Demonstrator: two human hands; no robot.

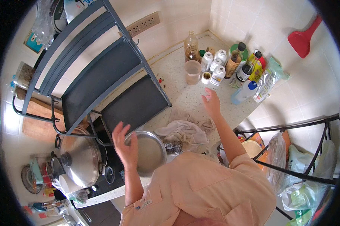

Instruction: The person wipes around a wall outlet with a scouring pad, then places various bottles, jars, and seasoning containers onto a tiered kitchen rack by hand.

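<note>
My left hand point(125, 145) is raised with its fingers apart, empty, over the left rim of a metal basin point(150, 154) that seems to hold cloudy water. My right hand point(210, 101) hovers above the speckled countertop, fingers parted and nothing in them. Just beyond it stand several white bottles point(218, 75), a small open jar point(206, 78) and a clear plastic cup point(192, 72). Between my hands, crumpled cloths point(186, 130) lie on the counter beside the basin. A dark metal shelf rack point(133, 104) stands ahead of my left hand, its shelves bare.
A large lidded steel pot point(79, 158) sits on the black stove at left. Sauce bottles point(233, 60), a blue-capped bottle point(244, 91) and a plastic packet point(268, 80) stand at the back right. A red spatula point(304, 39) hangs on the wall. A black wire rack point(288, 168) holds bags at right.
</note>
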